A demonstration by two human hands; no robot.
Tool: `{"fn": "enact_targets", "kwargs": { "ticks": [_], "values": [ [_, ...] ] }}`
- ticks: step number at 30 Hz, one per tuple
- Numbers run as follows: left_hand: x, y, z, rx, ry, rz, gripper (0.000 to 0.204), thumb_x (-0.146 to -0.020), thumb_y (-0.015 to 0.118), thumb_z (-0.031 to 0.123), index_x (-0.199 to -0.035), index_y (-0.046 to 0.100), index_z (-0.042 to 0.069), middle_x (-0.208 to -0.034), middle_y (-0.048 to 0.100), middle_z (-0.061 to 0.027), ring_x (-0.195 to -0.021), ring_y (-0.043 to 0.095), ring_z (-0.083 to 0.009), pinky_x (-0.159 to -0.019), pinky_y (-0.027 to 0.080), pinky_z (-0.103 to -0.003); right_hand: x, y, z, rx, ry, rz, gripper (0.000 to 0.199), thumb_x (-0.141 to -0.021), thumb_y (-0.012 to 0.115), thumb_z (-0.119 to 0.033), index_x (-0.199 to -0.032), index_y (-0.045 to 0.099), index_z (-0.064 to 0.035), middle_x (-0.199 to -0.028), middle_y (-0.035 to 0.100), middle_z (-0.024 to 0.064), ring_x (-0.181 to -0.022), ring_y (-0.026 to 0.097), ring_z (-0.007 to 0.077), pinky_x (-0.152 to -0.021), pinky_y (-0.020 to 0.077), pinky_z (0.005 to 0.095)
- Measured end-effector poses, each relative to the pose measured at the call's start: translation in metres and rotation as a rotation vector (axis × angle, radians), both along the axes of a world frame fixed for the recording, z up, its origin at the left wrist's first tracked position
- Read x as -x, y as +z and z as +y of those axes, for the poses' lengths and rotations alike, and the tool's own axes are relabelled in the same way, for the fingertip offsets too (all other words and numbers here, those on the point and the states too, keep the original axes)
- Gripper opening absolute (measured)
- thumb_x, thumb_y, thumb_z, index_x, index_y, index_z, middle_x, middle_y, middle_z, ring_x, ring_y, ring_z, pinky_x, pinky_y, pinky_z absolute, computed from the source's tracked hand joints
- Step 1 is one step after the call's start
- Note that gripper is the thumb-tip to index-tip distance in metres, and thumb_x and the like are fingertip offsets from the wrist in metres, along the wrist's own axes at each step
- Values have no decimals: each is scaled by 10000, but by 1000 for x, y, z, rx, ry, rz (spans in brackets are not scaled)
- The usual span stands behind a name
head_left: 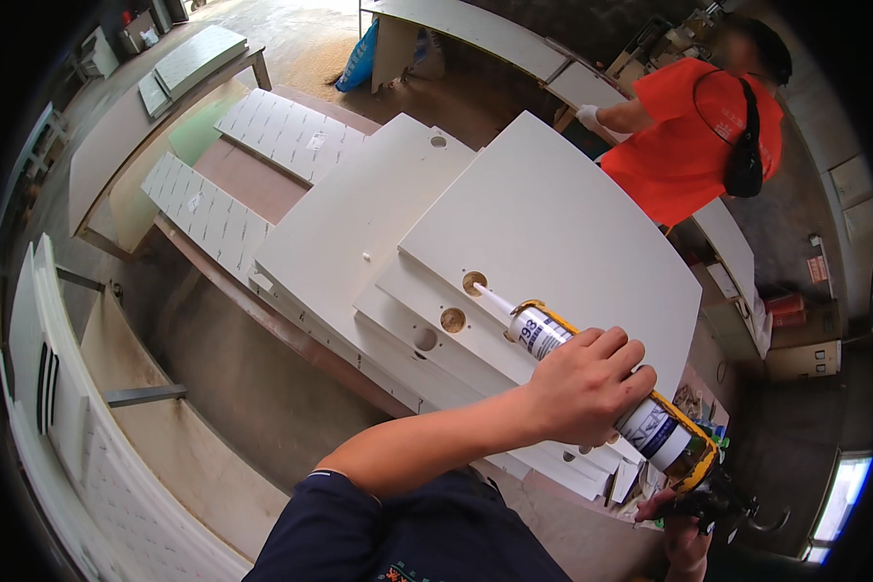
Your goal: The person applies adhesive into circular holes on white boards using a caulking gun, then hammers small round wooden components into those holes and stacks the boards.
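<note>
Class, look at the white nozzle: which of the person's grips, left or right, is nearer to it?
Left. The left grip is on the cartridge, just behind the white nozzle; the right grip is farther back, by the gun's black rear end.

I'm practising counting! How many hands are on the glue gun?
2: the left hand is around the glue gun's white tube, and the right hand, partly hidden, is at its black handle.

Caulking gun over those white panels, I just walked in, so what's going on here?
A person's left hand grips the tube of a caulking gun; the partly hidden right hand holds its handle end. The nozzle points at a round hole in the stacked white panels. Beyond them stands a co-worker in orange.
</note>
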State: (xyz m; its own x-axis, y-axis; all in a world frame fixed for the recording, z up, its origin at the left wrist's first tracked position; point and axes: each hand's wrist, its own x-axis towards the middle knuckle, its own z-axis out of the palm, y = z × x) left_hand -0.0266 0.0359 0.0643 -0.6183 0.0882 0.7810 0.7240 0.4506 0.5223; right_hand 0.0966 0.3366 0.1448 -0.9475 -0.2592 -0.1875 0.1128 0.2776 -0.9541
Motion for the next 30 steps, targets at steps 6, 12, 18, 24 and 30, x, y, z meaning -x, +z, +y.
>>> {"fn": "enact_targets", "kwargs": {
  "ticks": [6, 12, 18, 24, 30],
  "values": [
    [20, -19, -4, 31, -18, -48, 370, -491, 707, 90, -834, 569, 103, -843, 534, -61, -764, 544, -244, -638, 462, -342, 22, -2, -28, -37, -19, 24, 738, -852, 561, -682, -1102, 533, 11, -839, 596, 128, -652, 601, 207, -566, 498, 338],
    [18, -19, -6, -22, -22, -81, 431, -460, 700, 57, -875, 596, 100, -877, 557, -67, -797, 570, -251, -664, 490, -350, 25, 11, -25, -128, -25, -8, 726, -859, 546, -684, -1086, 553, 6, -740, 594, 105, -607, 579, 175, -542, 468, 300],
    [14, -15, -3, -23, 17, -64, 452, -448, 710, 64, -887, 604, 98, -883, 551, -73, -804, 578, -253, -675, 491, -350, 27, 11, -20, -146, -43, 25, 718, -844, 577, -671, -1001, 590, 29, -715, 596, 99, -604, 580, 172, -549, 467, 295],
    [5, 12, 53, 51, -95, 70, 369, -517, 702, 125, -872, 608, 88, -860, 539, -70, -782, 566, -244, -687, 476, -343, -34, -7, 37, 91, -296, -113, 722, -776, 681, -619, -1069, 557, 29, -820, 592, 127, -733, 595, 244, -695, 479, 381],
    [-32, 24, 182, 28, -523, 173, 245, -640, 641, 153, -862, 590, 64, -829, 536, -58, -815, 553, -223, -709, 455, -329, -170, -29, 94, 229, -500, 42, 746, -753, 720, -594, -1135, 514, 12, -918, 574, 141, -830, 587, 289, -815, 458, 446]
  ]
}}
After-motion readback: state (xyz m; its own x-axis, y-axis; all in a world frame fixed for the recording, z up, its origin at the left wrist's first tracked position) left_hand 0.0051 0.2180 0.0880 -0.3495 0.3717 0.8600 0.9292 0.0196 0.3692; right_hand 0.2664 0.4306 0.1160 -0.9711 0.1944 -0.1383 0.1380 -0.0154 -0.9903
